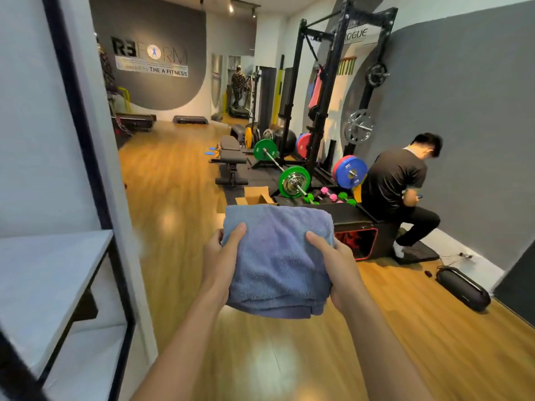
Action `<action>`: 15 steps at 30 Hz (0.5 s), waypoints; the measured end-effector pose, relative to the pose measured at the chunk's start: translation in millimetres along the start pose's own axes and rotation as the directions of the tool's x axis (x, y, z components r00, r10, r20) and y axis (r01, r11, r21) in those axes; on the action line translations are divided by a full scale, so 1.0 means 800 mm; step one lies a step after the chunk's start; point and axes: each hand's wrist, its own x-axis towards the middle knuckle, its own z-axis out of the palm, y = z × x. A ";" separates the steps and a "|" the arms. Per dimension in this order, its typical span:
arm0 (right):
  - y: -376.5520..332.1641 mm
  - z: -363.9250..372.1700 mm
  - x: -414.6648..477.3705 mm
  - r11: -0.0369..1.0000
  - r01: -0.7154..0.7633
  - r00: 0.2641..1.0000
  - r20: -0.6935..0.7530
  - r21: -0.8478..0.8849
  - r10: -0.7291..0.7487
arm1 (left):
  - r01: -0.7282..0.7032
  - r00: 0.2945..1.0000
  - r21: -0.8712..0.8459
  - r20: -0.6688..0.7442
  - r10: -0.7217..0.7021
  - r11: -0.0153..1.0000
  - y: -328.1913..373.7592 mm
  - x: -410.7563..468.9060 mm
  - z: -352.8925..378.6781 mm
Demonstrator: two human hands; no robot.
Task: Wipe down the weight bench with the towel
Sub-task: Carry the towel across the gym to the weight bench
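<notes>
A folded blue towel [278,256] is held out in front of me above the wooden floor. My left hand [223,259] grips its left edge, thumb on top. On the towel's right edge, my right hand [335,264] grips the same way. A black padded weight bench [233,162] stands far ahead on a dark mat, well beyond the towel. A second black bench [230,142] sits just behind it.
A person in black sits on a black plyo box [356,224] to the right. A barbell with green plates [293,182], small dumbbells, a cardboard box [256,195] and a squat rack [321,96] line the right side. A black speaker [463,287] lies by the wall. A white shelf [49,273] is at left.
</notes>
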 end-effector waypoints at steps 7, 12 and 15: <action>-0.022 0.056 0.324 0.998 0.041 0.996 0.079 0.054 -0.045 | -0.041 0.996 -0.040 -0.077 0.037 0.998 -0.027 0.289 0.096; -0.054 0.145 0.553 0.995 0.011 0.979 0.203 0.096 -0.030 | -0.052 0.985 -0.025 -0.164 0.047 0.998 -0.010 0.507 0.126; -0.056 0.221 0.694 0.996 -0.004 0.968 0.251 0.094 -0.019 | -0.097 0.967 0.003 -0.237 0.095 0.995 -0.012 0.652 0.126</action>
